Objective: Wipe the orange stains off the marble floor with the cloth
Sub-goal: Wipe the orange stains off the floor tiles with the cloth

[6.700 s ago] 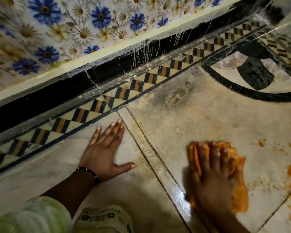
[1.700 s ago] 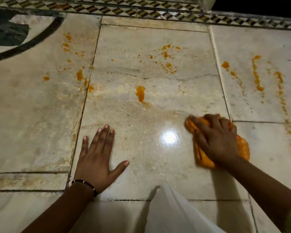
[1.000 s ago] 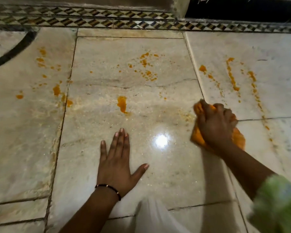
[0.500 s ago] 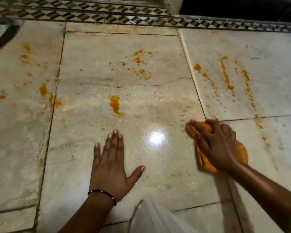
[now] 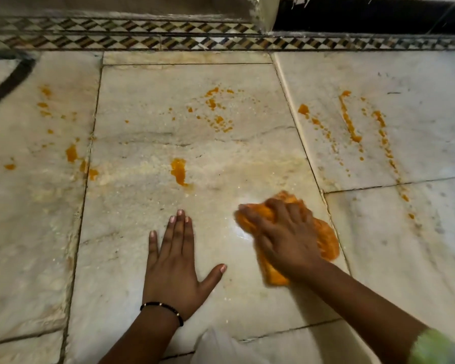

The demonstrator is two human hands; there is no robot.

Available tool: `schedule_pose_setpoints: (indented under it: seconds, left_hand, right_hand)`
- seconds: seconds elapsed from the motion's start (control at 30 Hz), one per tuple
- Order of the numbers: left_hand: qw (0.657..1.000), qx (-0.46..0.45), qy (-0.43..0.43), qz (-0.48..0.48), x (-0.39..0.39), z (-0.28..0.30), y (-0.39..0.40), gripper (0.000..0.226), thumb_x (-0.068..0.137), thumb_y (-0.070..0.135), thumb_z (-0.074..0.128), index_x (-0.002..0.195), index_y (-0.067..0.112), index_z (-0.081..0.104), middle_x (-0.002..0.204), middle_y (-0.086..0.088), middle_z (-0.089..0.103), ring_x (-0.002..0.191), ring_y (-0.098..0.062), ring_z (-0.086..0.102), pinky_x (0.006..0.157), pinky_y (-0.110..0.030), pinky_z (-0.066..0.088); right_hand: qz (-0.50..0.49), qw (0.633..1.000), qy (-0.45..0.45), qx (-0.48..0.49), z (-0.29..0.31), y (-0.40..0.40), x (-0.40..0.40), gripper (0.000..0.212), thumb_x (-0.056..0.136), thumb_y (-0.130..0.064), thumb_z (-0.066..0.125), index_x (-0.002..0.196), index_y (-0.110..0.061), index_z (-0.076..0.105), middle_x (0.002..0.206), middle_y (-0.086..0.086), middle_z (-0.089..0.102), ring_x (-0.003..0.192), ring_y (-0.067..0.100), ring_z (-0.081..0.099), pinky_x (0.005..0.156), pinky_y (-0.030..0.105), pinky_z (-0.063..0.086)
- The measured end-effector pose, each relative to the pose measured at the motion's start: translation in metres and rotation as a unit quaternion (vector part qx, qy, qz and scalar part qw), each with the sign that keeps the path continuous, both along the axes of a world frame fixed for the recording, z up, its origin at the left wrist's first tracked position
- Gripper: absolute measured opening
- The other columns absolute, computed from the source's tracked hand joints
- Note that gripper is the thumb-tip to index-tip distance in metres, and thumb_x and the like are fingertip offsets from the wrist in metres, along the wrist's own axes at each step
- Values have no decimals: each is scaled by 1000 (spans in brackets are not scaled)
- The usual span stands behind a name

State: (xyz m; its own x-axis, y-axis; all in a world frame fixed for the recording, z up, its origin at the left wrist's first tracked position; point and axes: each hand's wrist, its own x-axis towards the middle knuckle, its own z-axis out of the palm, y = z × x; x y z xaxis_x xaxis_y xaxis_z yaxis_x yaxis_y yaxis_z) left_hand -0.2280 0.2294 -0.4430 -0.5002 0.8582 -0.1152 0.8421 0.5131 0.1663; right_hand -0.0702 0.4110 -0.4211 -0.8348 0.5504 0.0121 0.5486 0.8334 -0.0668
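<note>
Orange cloth (image 5: 326, 237) lies bunched on the near marble floor (image 5: 378, 258), gripped under the right hand (image 5: 284, 237). Left hand (image 5: 174, 266) presses flat, fingers spread. Orange stains (image 5: 178, 168) sit farther off.

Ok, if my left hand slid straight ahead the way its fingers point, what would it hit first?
Most likely the big orange blob. The left hand lies flat on the marble floor, fingers pointing away from you, and only bare marble shows between the fingertips and that stain.
</note>
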Motion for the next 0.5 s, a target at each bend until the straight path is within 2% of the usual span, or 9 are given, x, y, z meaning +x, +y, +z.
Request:
schedule_pose_setpoints:
  seconds: [0.1, 0.2, 0.27, 0.33, 0.4, 0.5]
  left_hand:
    - [1000, 9, -5, 1, 2, 0, -1, 100, 83, 79, 22, 151, 5, 14, 159, -10, 11, 146, -22, 9, 115, -50, 5]
    - [1000, 3, -6, -3, 3, 1, 0, 101, 83, 78, 21, 150, 4, 13, 159, -11, 9, 146, -22, 7, 115, -51, 6]
    - [1000, -1, -2, -2, 2, 1, 0, 101, 83, 78, 21, 151, 4, 12, 159, -11, 8, 146, -23, 7, 115, -52, 6]
    - [1000, -5, -3, -3, 2, 1, 0, 100, 83, 78, 21, 151, 5, 12, 159, -11, 8, 146, -23, 7, 115, -52, 5]
    - [1000, -5, -4, -4, 1, 1, 1, 100, 83, 78, 21, 151, 4, 13, 159, -11, 8, 146, -24, 8, 115, -52, 6]
    - [1000, -8, -4, -12, 1, 2, 0, 100, 83, 79, 20, 150, 4, 15, 159, -11, 8, 146, -23, 7, 115, -52, 5]
  right_hand:
    - [-115, 993, 11, -6, 8, 41, 29, 53, 92, -48, 28, 144, -49, 25, 122, 9, 42, 106, 27, 37, 87, 46, 31]
    - [-191, 981, 15, 3, 8, 83, -1, 54, 92, -49, 25, 146, -47, 22, 125, 12, 40, 113, 29, 33, 94, 51, 28]
    - [-202, 979, 2, 16, 9, 91, -36, 55, 92, -48, 26, 146, -47, 18, 128, 12, 39, 116, 33, 35, 97, 55, 29]
    - [-158, 987, -27, 13, 10, 73, -69, 56, 92, -48, 28, 147, -44, 18, 133, 13, 37, 121, 34, 32, 99, 58, 27]
    - [-72, 997, -29, 0, 9, 36, -86, 57, 91, -47, 29, 147, -43, 18, 135, 11, 36, 122, 33, 30, 101, 60, 25]
    - [41, 999, -13, -4, 9, -9, -50, 55, 94, -46, 34, 147, -46, 19, 130, 8, 42, 117, 28, 34, 98, 58, 29]
